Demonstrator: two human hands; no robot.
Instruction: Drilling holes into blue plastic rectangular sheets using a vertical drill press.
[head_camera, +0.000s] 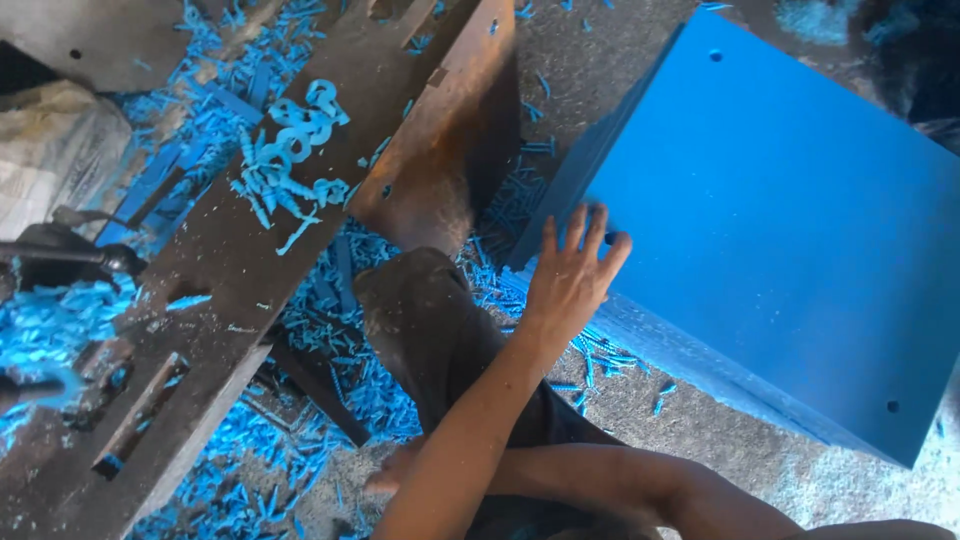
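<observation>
Crossing forearms are filling the foreground, the right hand (572, 275) spreading open-fingered against the blue panel's (790, 230) near edge on the floor, the left hand (392, 472) seemingly resting loose, and blue shavings (350, 330) underneath could let the panel skid.

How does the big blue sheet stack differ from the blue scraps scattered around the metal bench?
The blue sheet stack is large, flat and neatly squared, with small holes near its corners; the blue scraps are tiny, curled or sliver-like and strewn loosely. The stack lies on the floor under the spread right hand; the scraps sit untouched on the metal bench and the ground. Both share the same bright blue.
</observation>
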